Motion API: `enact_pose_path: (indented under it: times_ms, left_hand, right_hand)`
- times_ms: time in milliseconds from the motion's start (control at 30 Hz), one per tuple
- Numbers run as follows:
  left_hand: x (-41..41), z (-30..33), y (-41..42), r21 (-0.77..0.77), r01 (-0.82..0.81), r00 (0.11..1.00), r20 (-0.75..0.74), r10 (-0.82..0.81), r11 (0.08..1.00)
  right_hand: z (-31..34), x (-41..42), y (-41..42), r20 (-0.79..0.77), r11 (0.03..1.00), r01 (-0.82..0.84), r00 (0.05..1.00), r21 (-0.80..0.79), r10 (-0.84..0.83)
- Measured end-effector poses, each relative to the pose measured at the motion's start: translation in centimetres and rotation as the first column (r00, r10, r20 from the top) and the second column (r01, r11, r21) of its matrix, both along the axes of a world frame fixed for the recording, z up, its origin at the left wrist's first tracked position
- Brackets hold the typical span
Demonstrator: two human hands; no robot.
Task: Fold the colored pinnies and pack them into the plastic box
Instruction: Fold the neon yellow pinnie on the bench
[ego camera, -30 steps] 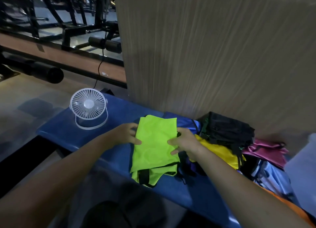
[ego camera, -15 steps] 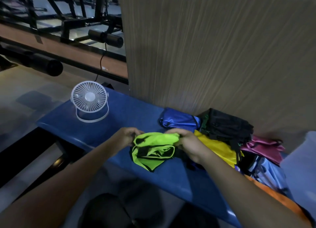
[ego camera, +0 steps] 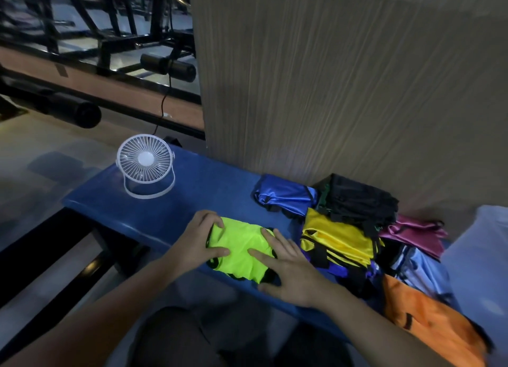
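A neon green pinny with black trim lies folded into a small square on the blue bench, near its front edge. My left hand rests on its left side with fingers laid over the cloth. My right hand presses flat on its right side, fingers spread and straight. To the right lies a heap of other pinnies: blue, black, yellow, magenta, light blue and orange. No plastic box can be made out.
A small white desk fan stands at the bench's left end, its cable running back. A wood-grain wall panel rises right behind the bench. Black gym equipment fills the far left. A pale object sits at the right edge.
The green pinny went from a long strip held up by both hands to a small folded square lying on the bench. Both hands now press down on it.
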State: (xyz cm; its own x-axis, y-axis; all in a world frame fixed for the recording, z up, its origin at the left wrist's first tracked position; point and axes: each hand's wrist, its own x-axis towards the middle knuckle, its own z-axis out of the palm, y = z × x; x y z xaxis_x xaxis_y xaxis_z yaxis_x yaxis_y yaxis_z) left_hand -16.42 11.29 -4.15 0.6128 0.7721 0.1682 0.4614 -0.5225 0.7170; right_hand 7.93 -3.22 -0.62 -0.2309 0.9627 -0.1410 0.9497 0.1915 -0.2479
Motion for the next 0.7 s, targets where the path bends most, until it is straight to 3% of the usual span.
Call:
enact_pose_path:
  times_ms: [167,333,533,600,700]
  left_hand:
    - [-0.2,1.0,-1.7,-0.033,0.041,0.999,0.024,-0.040,0.999]
    - [0.3,0.8,-2.2,0.023,0.021,0.997,-0.074,-0.019,1.000]
    - [3.3,1.2,-1.6,-0.017,-0.020,0.992,-0.128,0.018,1.000]
    - [4.4,1.8,-1.0,-0.084,-0.077,0.995,-0.073,0.071,0.993]
    - [5.6,2.4,0.3,-0.123,-0.244,0.969,0.000,0.246,0.962]
  right_hand:
    - [1.7,-1.2,-0.3,-0.089,0.985,0.039,0.996,0.171,-0.024]
    - [-1.0,-1.7,0.1,0.176,0.969,-0.034,0.984,0.246,-0.010]
    - [-0.5,-1.0,1.4,0.012,0.991,0.095,0.995,0.097,-0.097]
    - [0.3,-1.3,1.6,-0.151,0.980,0.191,0.972,0.060,-0.181]
    - [0.8,-1.2,2.7,-0.352,0.904,0.385,0.885,0.185,-0.305]
